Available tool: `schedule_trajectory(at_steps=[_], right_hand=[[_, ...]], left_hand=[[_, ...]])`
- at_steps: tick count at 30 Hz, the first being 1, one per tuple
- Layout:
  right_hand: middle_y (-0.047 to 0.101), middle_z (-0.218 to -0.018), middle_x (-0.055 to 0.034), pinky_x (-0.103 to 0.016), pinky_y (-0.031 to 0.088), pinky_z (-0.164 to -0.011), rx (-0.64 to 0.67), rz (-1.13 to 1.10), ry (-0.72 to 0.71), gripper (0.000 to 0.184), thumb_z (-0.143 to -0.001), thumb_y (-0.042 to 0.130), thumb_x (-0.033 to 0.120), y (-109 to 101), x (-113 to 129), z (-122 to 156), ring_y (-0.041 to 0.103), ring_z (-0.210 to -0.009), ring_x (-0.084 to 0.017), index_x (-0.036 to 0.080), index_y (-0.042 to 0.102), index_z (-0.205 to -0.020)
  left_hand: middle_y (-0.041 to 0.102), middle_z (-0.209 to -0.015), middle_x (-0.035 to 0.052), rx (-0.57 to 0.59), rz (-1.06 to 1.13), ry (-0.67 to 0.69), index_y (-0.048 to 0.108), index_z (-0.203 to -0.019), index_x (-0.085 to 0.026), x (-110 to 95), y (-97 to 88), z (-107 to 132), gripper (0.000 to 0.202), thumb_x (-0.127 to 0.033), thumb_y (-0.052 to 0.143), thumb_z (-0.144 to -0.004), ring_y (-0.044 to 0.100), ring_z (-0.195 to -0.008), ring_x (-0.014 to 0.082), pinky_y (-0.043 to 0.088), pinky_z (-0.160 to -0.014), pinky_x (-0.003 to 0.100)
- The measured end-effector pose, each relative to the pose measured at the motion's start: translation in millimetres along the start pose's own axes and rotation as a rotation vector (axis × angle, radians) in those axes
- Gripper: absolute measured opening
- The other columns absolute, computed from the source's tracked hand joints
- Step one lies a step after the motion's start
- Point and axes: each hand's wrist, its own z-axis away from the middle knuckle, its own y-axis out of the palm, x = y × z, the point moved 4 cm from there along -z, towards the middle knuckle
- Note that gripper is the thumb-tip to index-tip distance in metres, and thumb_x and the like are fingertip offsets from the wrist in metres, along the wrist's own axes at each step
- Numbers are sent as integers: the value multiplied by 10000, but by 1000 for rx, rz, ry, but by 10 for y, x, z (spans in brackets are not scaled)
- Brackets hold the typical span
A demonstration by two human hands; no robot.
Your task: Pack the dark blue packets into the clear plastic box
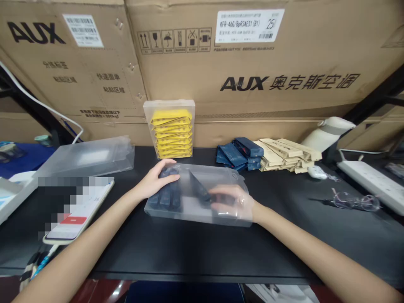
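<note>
Nearest to me, at my left forearm, lies a phone (78,210) on the black table (189,248), its screen partly blurred, a red button showing on it; a striped cable runs from its near end. In front of me lies a clear plastic box (202,195) flat on the table; my left hand (154,181) rests over its left end, fingers loosely curved on top, pressing on the plastic above a row of dark blue packets (166,195) inside; my right hand (232,202) is pushed into the box's right open end, seen through the plastic, fingers half open around another dark blue packet (200,190) lying tilted; how firmly it grips I cannot tell. To the right lie a pair of glasses (353,201) and a white power strip (370,181); further left lies an empty clear box (88,159) on its side. Behind my hands stands a clear box of yellow packets (171,132), upright; right of it a loose heap of dark blue packets (238,153), just beside a heap of beige packets (288,155) and a white mouse (316,171). At the back stand big cardboard cartons (252,63) printed "AUX"; a white label reads "KFR-46G/BpR3AES1(B1)" with a handwritten "25".
</note>
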Motion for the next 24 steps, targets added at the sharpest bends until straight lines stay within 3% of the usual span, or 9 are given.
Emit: schedule_trajectory(at_steps=[7, 14, 24], right_hand=[[745, -999, -96, -351, 540, -822, 34, 50, -43, 320, -833, 690, 287, 4, 19, 23, 692, -908, -237, 183, 700, -1135], [746, -970, -96, -348, 554, -790, 42, 85, -92, 274, -853, 673, 320, 6, 22, 2, 693, -878, -204, 177, 692, -1086], [735, -921, -92, -348, 558, -771, 2, 2, 28, 249, -847, 663, 372, 21, 10, -5, 692, -835, -203, 162, 702, -977]], left_hand=[[584, -1265, 67, 5, -12, -5, 546, -1166, -218, -21, -2, -3, 488, -473, 667, -768, 512, -1231, 259, 345, -1097, 395], [582, -1272, 67, 9, -22, -3, 546, -1166, -222, -17, -9, -1, 488, -482, 662, -770, 506, -1237, 264, 338, -1101, 404], [588, -1269, 63, 0, -15, -7, 546, -1164, -228, -18, -11, 4, 488, -483, 667, -767, 513, -1234, 270, 343, -1098, 416]])
